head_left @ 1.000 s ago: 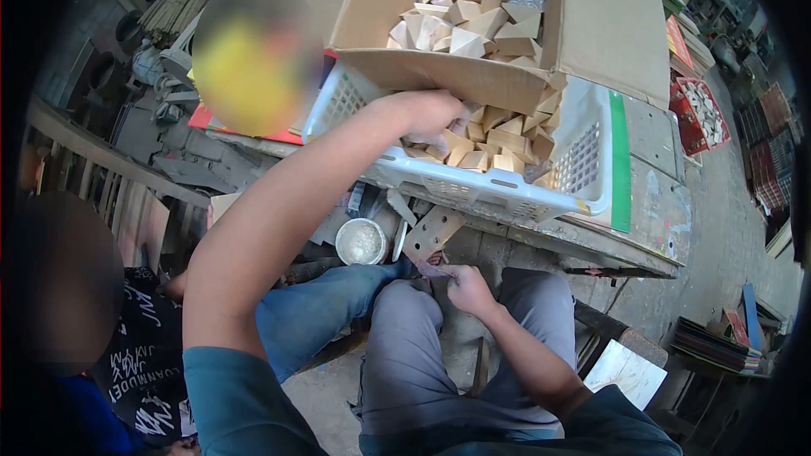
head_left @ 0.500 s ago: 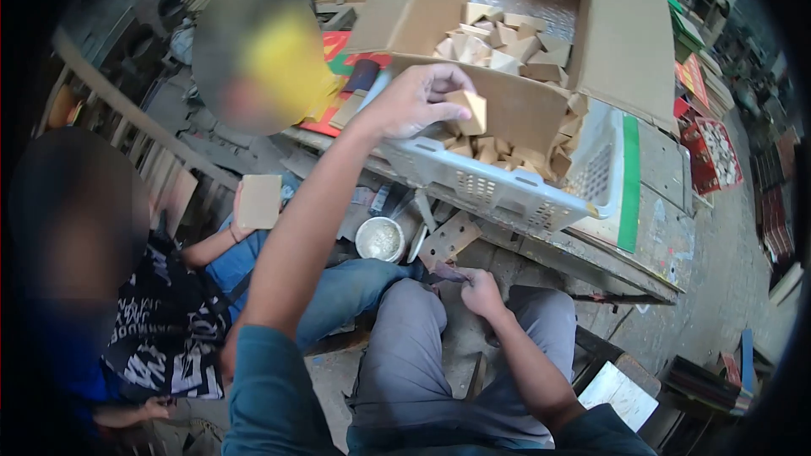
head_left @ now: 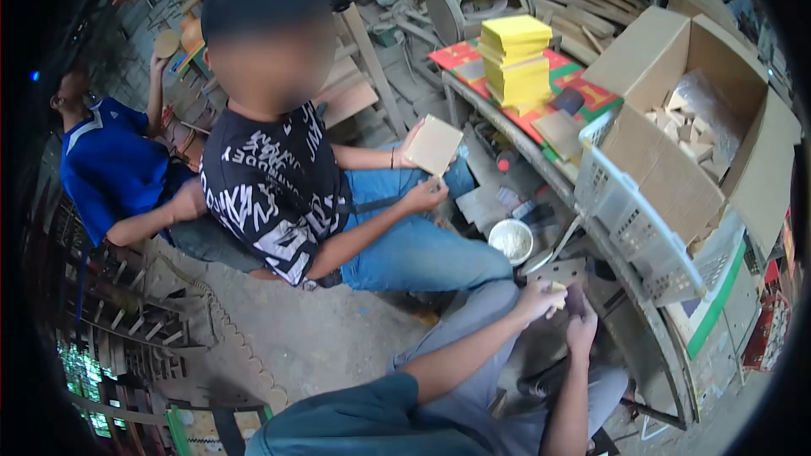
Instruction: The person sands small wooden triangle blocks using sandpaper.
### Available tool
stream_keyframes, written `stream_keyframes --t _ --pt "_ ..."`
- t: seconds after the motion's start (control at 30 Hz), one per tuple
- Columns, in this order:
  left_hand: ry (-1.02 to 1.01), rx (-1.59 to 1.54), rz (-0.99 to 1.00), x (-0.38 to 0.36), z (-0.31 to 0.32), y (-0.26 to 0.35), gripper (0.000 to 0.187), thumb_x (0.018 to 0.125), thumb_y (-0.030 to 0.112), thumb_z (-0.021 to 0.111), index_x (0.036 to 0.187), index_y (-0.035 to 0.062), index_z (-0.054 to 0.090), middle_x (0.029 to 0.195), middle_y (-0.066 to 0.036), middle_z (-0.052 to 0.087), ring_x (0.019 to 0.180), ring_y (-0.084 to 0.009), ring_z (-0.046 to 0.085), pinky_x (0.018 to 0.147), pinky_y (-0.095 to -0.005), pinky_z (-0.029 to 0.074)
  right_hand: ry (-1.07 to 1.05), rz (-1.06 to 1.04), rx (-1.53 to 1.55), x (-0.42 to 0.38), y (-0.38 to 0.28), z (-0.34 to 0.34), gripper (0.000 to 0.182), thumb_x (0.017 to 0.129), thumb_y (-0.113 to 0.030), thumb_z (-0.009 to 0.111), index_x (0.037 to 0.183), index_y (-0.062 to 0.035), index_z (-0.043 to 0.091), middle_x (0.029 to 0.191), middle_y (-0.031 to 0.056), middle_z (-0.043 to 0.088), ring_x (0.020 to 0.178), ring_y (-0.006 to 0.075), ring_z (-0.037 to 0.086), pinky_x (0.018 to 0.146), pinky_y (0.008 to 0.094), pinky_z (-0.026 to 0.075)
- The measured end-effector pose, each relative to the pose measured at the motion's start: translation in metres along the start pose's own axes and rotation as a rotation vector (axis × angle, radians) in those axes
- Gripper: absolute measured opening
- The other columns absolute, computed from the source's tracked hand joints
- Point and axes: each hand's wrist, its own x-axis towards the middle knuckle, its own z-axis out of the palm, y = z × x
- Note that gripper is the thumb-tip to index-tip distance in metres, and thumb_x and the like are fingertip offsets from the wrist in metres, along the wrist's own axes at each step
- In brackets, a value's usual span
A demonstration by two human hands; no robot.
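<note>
My left hand [head_left: 532,302] is closed around a small pale wooden block [head_left: 558,289], low in front of my knees. Close beside it, my right hand [head_left: 581,333] grips a dark purplish piece that looks like sandpaper [head_left: 575,298], which comes right up to the block. Just beyond both hands lies a wooden board with holes [head_left: 562,271] in it. A white bowl [head_left: 510,263] with pale contents stands on the floor past my left hand.
At the right, a white plastic basket [head_left: 623,207] and a cardboard box [head_left: 667,160] holding wooden blocks [head_left: 699,137] sit on the table. Yellow stacked pieces [head_left: 517,76] stand farther back. A person [head_left: 279,173] beside me holds a square wooden piece [head_left: 435,145]; another person [head_left: 118,160] sits farther left.
My left hand has come down from over the basket with the wooden block, bringing it to my right hand. The view has swung left, showing more of the people.
</note>
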Motion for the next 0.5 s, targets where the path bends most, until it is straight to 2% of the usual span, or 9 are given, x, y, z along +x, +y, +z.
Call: stream_keyframes --t 0.03,0.1,0.2,0.3,0.37,0.4,0.43,0.47,0.5 --pt "0.037 -0.036 0.052 0.007 0.004 -0.008 0.026 0.092 0.025 0.059 0.101 0.0014 0.059 0.069 -0.006 0.06 0.043 -0.0093 0.051 0.036 -0.0235 0.038 0.039 -0.071 0.07 -0.007 0.012 -0.001 0.055 0.075 0.016 0.024 0.126 0.0147 0.045 0.127 0.0237 0.052 0.123 0.0287 0.049 0.108 0.0375 0.034" --pt "0.044 0.006 -0.03 0.018 0.005 -0.003 0.036 0.094 0.039 0.052 0.101 0.0035 0.058 0.057 -0.003 0.053 0.044 -0.0097 0.051 0.035 -0.025 0.036 0.089 -0.129 -0.132 -0.013 -0.036 0.015 0.065 0.068 0.016 0.022 0.131 0.0145 0.041 0.132 0.0262 0.048 0.127 0.0311 0.046 0.11 0.0393 0.03" --pt "0.219 0.444 0.198 0.068 -0.006 -0.066 0.055 0.099 0.047 0.031 0.089 0.004 0.063 0.06 -0.003 0.055 0.057 -0.0129 0.057 0.049 -0.0318 0.046 0.086 -0.208 -0.311 -0.017 -0.056 0.02 0.069 0.067 0.013 0.027 0.133 0.0038 0.046 0.133 0.0205 0.051 0.127 0.0264 0.046 0.108 0.0314 0.03" --pt "0.221 0.162 0.157 0.067 0.009 -0.081 0.043 0.1 0.037 0.031 0.096 0.0046 0.059 0.08 -0.005 0.06 0.068 -0.0144 0.059 0.058 -0.0324 0.048 0.09 -0.199 -0.345 -0.029 -0.067 0.032 0.064 0.072 0.017 0.04 0.134 0.0028 0.044 0.132 0.0226 0.05 0.126 0.0267 0.048 0.1 0.0294 0.039" --pt "0.206 -0.125 -0.131 0.025 0.027 -0.025 0.036 0.098 0.031 0.032 0.098 0.0049 0.057 0.091 -0.007 0.06 0.078 -0.0157 0.059 0.067 -0.0325 0.049 0.092 -0.035 -0.228 -0.029 -0.055 0.036 0.066 0.073 0.016 0.04 0.137 -0.0003 0.043 0.133 0.022 0.051 0.112 0.0223 0.058 0.089 0.0263 0.045" --pt "0.222 -0.255 -0.096 0.035 0.028 -0.04 0.033 0.096 0.029 0.033 0.096 0.0055 0.056 0.092 -0.006 0.059 0.08 -0.0165 0.057 0.073 -0.0335 0.047 0.063 -0.089 -0.362 -0.029 -0.078 0.037 0.069 0.072 0.015 0.039 0.138 -0.0042 0.042 0.129 0.022 0.054 0.089 0.0162 0.062 0.078 0.0251 0.048" --pt "0.298 -0.165 -0.002 0.058 0.024 -0.075 0.03 0.095 0.027 0.035 0.094 0.0052 0.056 0.093 -0.006 0.058 0.083 -0.0161 0.055 0.076 -0.0348 0.044 0.04 -0.117 -0.345 -0.026 -0.067 0.035 0.075 0.071 0.018 0.033 0.142 -0.0043 0.037 0.129 0.0121 0.056 0.077 0.0086 0.051 0.074 0.0212 0.044" --pt "0.222 -0.185 0.054 0.081 0.01 -0.112 0.031 0.094 0.024 0.034 0.091 0.0032 0.056 0.091 -0.005 0.058 0.081 -0.0151 0.054 0.075 -0.0351 0.044 -0.002 -0.013 -0.291 -0.024 -0.069 0.032 0.073 0.073 0.019 0.031 0.142 -0.0047 0.038 0.133 0.0135 0.053 0.091 0.0102 0.056 0.083 0.0229 0.043" --pt "0.305 0.387 0.063 0.101 0.023 -0.119 0.046 0.091 0.035 0.037 0.099 -0.0057 0.058 0.107 -0.024 0.061 0.104 -0.0324 0.056 0.092 -0.0428 0.039 0.02 0.017 -0.403 -0.025 -0.084 0.034 0.072 0.072 0.017 0.033 0.14 -0.0066 0.04 0.117 0.0158 0.059 0.079 0.0101 0.053 0.074 0.0228 0.044"
